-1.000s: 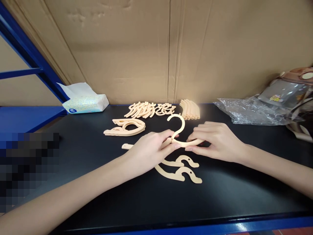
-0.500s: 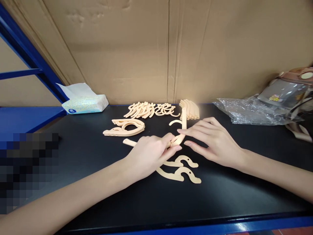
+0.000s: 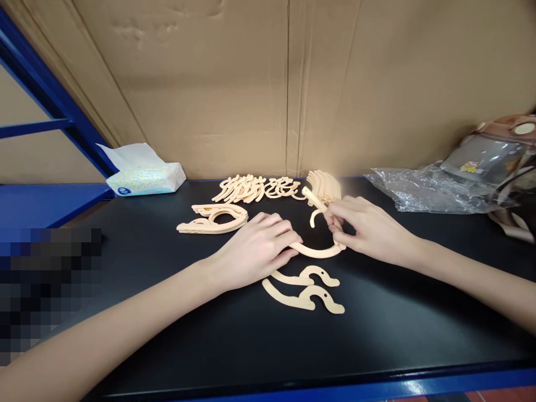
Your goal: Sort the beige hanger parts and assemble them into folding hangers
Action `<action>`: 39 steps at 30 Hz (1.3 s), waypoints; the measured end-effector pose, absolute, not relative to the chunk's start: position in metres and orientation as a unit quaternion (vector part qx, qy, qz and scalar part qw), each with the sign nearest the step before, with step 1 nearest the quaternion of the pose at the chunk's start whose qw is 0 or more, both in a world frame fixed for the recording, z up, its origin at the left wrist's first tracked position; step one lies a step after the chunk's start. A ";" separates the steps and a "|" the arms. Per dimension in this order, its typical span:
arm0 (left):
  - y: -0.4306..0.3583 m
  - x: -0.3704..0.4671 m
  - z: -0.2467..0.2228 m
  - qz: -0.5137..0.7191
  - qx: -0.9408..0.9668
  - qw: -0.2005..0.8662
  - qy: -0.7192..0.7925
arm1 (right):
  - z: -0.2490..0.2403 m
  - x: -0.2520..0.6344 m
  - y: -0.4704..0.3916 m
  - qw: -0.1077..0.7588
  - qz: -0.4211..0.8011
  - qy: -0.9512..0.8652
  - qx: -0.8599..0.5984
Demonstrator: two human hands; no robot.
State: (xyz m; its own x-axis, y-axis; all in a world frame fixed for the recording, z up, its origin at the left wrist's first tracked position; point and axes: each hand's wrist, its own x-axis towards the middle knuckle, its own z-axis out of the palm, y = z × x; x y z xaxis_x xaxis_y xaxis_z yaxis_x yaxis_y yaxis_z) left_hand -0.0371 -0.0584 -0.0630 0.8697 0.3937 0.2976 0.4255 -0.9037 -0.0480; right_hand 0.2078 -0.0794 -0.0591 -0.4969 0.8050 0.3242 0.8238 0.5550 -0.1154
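A cream plastic folding hanger [image 3: 317, 252] is held between my two hands above the black table, its arms bent at the middle joint. My left hand [image 3: 266, 243] grips one curved arm. My right hand [image 3: 355, 223] is closed around the other arm close to the joint, and that arm's far end points up and left. A small hook [image 3: 315, 216] hangs at the left of my right fingers. Just below my hands lie two curved hanger pieces [image 3: 304, 293] with small holes, side by side. My fingers hide part of the held hanger.
Folded hangers [image 3: 213, 218] lie stacked at the left. Along the back are a pile of curved arms [image 3: 240, 188], a group of hooks [image 3: 282, 187] and a row of arms [image 3: 324, 186]. A tissue pack [image 3: 146, 177] stands back left; a clear plastic bag [image 3: 422, 190] lies right.
My right hand has closed around the upright arm and swung it, so its top tips left. The hanger's joint has moved right. My left hand has shifted slightly up and left.
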 end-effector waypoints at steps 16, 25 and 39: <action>-0.057 -0.035 -0.074 -0.199 -0.936 -0.132 -0.257 | -0.069 0.216 -0.072 0.111 -0.158 -0.888 -0.417; -0.073 -0.035 -0.057 -0.148 -0.964 -0.121 -0.184 | -0.066 0.199 -0.095 0.159 -0.127 -0.917 -0.343; -0.081 -0.032 -0.056 -0.121 -0.973 0.047 -0.190 | -0.071 0.202 -0.094 0.185 -0.092 -0.890 -0.406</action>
